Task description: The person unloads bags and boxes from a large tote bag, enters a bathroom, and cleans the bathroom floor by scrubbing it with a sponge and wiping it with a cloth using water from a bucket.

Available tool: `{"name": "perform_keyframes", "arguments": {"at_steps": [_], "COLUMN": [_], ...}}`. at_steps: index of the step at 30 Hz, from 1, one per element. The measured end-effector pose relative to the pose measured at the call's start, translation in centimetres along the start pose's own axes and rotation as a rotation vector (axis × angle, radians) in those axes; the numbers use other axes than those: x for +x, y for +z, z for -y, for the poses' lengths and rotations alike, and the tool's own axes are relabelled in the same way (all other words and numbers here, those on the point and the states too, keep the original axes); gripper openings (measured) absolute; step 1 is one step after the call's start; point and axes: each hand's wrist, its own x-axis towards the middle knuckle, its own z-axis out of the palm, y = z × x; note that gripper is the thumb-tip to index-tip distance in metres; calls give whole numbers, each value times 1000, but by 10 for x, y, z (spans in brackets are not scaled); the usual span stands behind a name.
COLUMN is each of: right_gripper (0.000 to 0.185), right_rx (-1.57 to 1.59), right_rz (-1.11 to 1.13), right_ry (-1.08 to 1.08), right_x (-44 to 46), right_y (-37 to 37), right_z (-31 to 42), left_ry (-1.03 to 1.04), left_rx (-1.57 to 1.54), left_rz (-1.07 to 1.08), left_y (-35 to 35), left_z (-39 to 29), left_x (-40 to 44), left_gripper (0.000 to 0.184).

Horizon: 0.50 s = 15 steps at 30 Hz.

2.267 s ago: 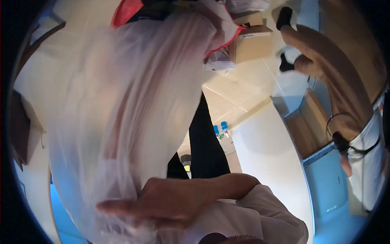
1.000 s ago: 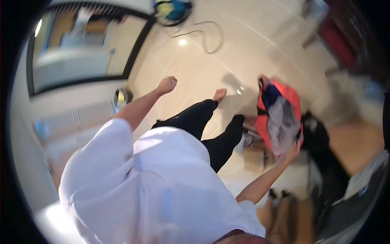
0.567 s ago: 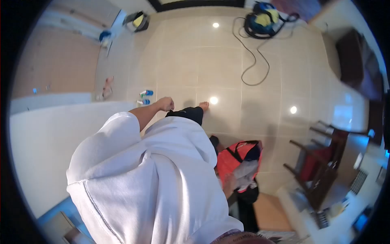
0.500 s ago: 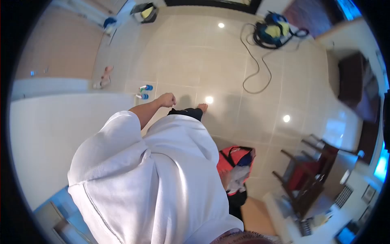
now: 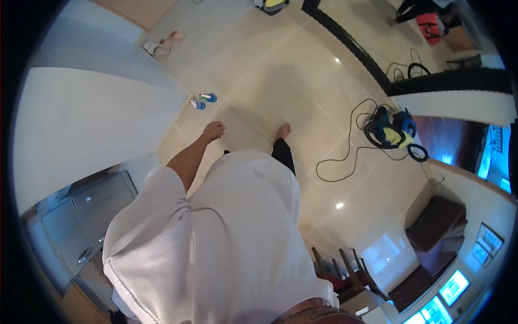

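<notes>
My left hand point(image 5: 215, 130) hangs left of my white shirt point(image 5: 232, 216), over the tiled floor. Its fingers are curled, with nothing visible in them. Beyond it, two small spray bottles with blue parts point(image 5: 209, 98) lie by the edge of a white surface. My right hand is out of direct sight on the far side of my body. A red bag point(image 5: 430, 28) with dark straps shows only in the mirror at the top right, beside a reflected figure. Too little detail shows there to tell how the bag is held.
A vacuum cleaner point(image 5: 389, 129) with its looping cord occupies the floor at right. Wooden chairs point(image 5: 350, 275) stand at the lower right, near a dark brown seat point(image 5: 436, 224). Pale sandals point(image 5: 156, 48) lie at upper left. A grey cabinet point(image 5: 89, 216) is at lower left.
The view has swung right, bringing the mirror and vacuum cleaner further in. The red bag at my right side has left direct view. My left hand remains curled beside me.
</notes>
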Motion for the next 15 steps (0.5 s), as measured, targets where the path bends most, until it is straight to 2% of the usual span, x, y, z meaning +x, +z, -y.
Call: {"name": "perform_keyframes", "arguments": {"at_steps": [3, 6, 7, 8, 10, 11, 12, 13, 14, 15], "right_gripper": [6, 5, 5, 5, 4, 8, 14, 21, 24, 22], "right_rx": [-76, -123, -145, -190, -365, -837, -496, -621, -685, -790], "right_rz": [41, 121, 145, 128, 193, 400, 398, 455, 707, 536], "right_ry": [54, 14, -31, -83, -296, -738, -576, -733, -877, -901], "right_x": [28, 84, 111, 151, 179, 240, 162, 134, 142, 105], "right_y": [19, 79, 110, 147, 247, 283, 362, 424, 475, 532], "right_z": [55, 162, 206, 254, 372, 435, 488, 543, 598, 639], "left_ry": [-265, -419, -437, -454, -314, -312, -251, -247, -240, -247], "left_rx": [-64, -147, -118, -128, -115, -182, -240, -280, -318, -339], "left_rz": [6, -40, 17, 9, 3, -91, -180, -234, -292, -306], "left_y": [-9, -17, -21, -25, -35, -38, -36, -38, -43, -41], "left_z": [44, 33, 29, 16, -22, -44, -46, -62, -79, -83], "left_x": [-12, -48, -52, -53, -60, -60, -53, -51, -49, -46], "left_gripper": [25, 26, 29, 29, 30, 32, 34, 35, 36, 36]}}
